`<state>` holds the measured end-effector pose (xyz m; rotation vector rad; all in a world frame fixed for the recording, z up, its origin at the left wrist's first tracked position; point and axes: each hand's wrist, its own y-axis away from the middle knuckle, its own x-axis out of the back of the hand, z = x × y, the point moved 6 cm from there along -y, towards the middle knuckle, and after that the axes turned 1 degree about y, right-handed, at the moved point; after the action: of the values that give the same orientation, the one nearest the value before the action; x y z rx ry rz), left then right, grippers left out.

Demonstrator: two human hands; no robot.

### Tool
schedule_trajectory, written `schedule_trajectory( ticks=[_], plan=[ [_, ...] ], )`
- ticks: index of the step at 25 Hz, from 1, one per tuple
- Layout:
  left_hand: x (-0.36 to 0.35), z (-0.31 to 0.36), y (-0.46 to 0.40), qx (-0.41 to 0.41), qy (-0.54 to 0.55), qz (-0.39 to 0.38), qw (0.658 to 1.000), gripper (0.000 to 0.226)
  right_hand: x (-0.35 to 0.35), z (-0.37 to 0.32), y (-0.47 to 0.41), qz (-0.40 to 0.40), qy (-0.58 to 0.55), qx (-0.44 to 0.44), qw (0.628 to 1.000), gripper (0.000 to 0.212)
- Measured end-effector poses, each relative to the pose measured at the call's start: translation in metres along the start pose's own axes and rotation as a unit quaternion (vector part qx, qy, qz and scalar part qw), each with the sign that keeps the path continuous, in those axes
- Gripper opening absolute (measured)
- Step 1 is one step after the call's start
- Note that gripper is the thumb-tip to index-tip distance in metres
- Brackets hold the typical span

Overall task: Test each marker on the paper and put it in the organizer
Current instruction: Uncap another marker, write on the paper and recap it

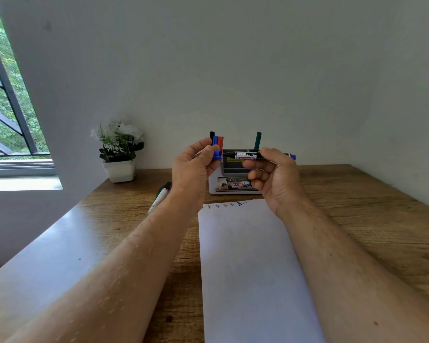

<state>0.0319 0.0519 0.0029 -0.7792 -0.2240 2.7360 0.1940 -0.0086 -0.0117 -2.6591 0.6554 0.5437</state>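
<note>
— What is the right hand (273,174) doing?

— It is gripping a marker (248,155) with curled fingers and thumb. The marker is lying level, its bare tip pointing left, its blue end sticking out past the right side of the hand.

— And the left hand (192,167)?

— It is pinching the blue cap (217,154) between thumb and fingertips. The cap is sitting just beside the marker's tip, a small gap showing between them. Both are being held up in front of the organizer (233,177).

— How many markers are standing in the organizer?

— Four are showing: a black one (212,136), a blue one (215,140) and a red one (220,141) bunched together on the left side, and a green one (257,140) standing apart on the right.

— Any waiting on the desk (357,194)?

— At least two are lying left of the left wrist, a white-bodied one (158,198) and a dark one (166,186) touching it; the arm is hiding part of them.

— And the paper (248,268)?

— One sheet is lying between the forearms, with six small scribbles (224,205) along its far edge, the rightmost blue.

— Anything else?

— One potted plant (119,154) is standing near the window (8,107).
</note>
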Motion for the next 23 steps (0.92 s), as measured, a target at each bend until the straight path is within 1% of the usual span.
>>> schedule_trajectory(
  ticks=[12, 15, 17, 19, 21, 23],
  plan=[
    [-0.003, -0.001, 0.000, -0.008, 0.003, -0.020, 1.000, 0.024, -0.003, 0.001, 0.000, -0.016, 0.010, -0.008, 1.000, 0.013],
    [0.002, 0.000, -0.003, -0.022, 0.023, -0.004, 0.999, 0.026, -0.005, 0.000, 0.001, -0.027, 0.028, -0.006, 0.999, 0.009],
    [0.007, 0.002, -0.006, -0.029, 0.046, 0.012, 0.998, 0.025, -0.005, -0.002, 0.003, -0.036, 0.086, 0.014, 0.996, 0.007],
    [0.012, 0.003, -0.008, -0.034, 0.056, 0.021, 0.998, 0.021, -0.008, -0.003, 0.006, -0.054, 0.173, 0.049, 0.982, 0.005],
    [0.015, 0.002, -0.008, -0.037, 0.044, 0.028, 0.998, 0.013, -0.014, -0.003, 0.009, -0.060, 0.284, 0.101, 0.952, 0.009],
    [0.018, 0.001, -0.008, -0.036, 0.034, 0.042, 0.998, 0.007, -0.019, -0.003, 0.012, -0.044, 0.392, 0.160, 0.905, 0.015]
  ],
)
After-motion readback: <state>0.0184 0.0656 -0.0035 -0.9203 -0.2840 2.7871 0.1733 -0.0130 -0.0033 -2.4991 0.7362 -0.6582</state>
